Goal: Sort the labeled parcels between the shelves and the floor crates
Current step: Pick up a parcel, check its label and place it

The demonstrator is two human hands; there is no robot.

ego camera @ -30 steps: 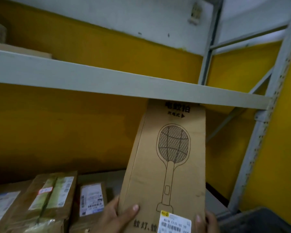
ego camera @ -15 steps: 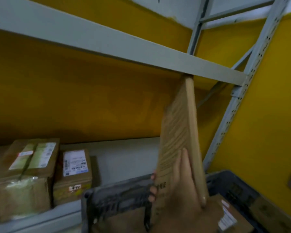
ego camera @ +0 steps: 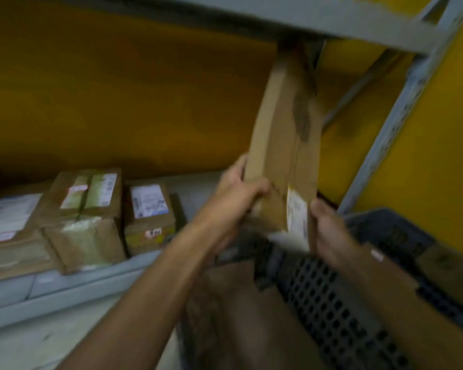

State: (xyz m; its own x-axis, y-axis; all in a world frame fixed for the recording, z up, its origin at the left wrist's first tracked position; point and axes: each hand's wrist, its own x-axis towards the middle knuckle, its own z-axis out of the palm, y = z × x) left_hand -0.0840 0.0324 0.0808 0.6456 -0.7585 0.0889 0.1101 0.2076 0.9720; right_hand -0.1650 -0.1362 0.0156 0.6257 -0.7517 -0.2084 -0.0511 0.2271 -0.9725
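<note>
A tall flat cardboard box [ego camera: 281, 145] with a white label at its lower right stands nearly upright at the right end of the lower shelf [ego camera: 72, 284], its top close under the upper shelf board [ego camera: 332, 20]. My left hand [ego camera: 238, 193] grips its lower left edge. My right hand [ego camera: 329, 231] holds its lower right edge by the label. The frame is blurred by motion.
Three labeled cardboard parcels [ego camera: 86, 217] [ego camera: 149, 217] [ego camera: 11, 231] sit on the lower shelf at left. A dark perforated plastic crate [ego camera: 329, 303] lies below my hands, with brown parcels [ego camera: 251, 316] inside. A grey upright [ego camera: 401, 110] and yellow wall bound the right.
The view dropped and swung. The tall box turned from edge-on back towards me and moved deeper over the shelf's right end. My left hand came onto its lower left edge.
</note>
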